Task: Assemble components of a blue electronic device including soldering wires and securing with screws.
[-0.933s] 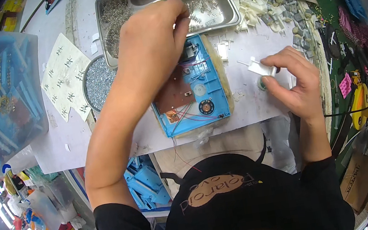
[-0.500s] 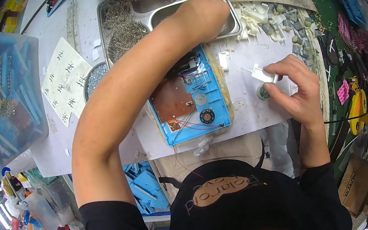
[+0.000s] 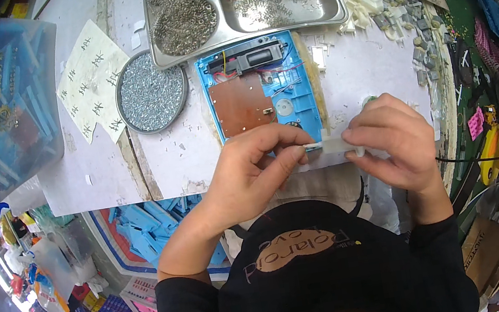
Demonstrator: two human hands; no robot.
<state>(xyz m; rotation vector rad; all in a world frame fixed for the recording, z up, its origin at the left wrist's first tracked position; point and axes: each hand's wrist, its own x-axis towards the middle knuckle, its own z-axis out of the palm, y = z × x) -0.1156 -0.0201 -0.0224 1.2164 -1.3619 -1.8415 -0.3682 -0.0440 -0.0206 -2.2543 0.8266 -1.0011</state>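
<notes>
Both hands meet at about 5 o'clock from the blue case (image 3: 290, 85), right at the near edge of the table (image 3: 184, 153). Right hand (image 3: 392, 141) is pinching a small white plastic part (image 3: 339, 144), and the left hand (image 3: 252, 172) has its thumb and forefinger closed on something tiny touching that part's left end, too small to make out.

The blue case lies open with a brown circuit board (image 3: 242, 105) inside and a black speaker at its 12 o'clock end. Steel tray (image 3: 340, 10) of springs sits at 12 o'clock from the case, a round tin of screws (image 3: 151, 93) at 9 o'clock, and a pile of white and grey bits (image 3: 389, 12) at 2 o'clock.
</notes>
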